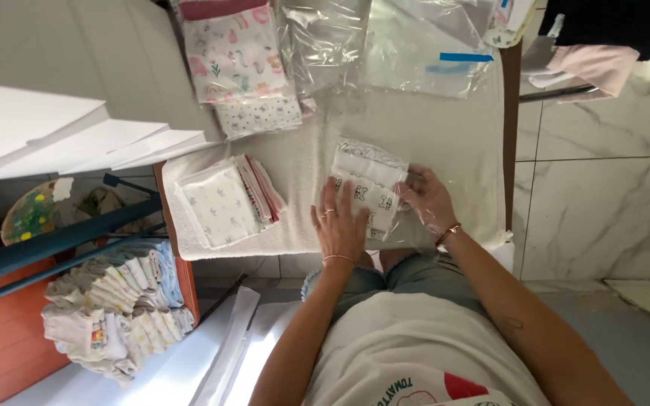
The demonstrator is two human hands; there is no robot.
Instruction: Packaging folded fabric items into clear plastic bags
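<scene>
A folded white cloth with small dark prints (366, 184) lies on the towel-covered table (302, 158), partly inside a clear plastic bag (415, 225). My left hand (338, 224) presses flat on the cloth's near left side, fingers spread. My right hand (429, 199) is under or inside the clear plastic at the cloth's right edge, fingers curled on the film. Both wrists wear thin bracelets.
A stack of folded patterned cloths (227, 201) sits to the left on the towel. More printed cloths (235, 56) and clear bags (415, 45) lie at the far side. A pile of folded baby clothes (118, 308) rests on an orange box at lower left. Tiled floor is to the right.
</scene>
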